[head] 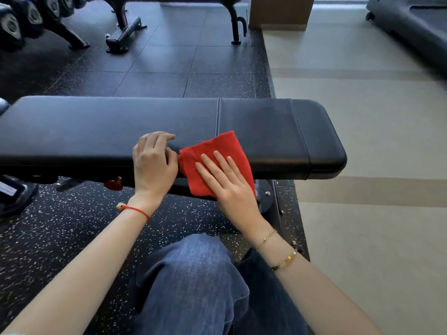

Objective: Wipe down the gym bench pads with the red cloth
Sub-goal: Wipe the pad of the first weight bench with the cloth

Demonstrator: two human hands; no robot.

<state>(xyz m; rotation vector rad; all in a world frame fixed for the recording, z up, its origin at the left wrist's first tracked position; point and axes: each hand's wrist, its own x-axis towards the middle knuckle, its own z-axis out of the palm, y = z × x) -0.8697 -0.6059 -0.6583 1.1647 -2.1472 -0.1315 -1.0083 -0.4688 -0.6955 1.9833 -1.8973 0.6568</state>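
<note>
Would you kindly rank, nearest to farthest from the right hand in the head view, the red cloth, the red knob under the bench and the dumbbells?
1. Red cloth: directly under the right hand, on the bench pad's front edge.
2. Red knob: left, beneath the bench.
3. Dumbbells: far upper left, on the rack.
</note>
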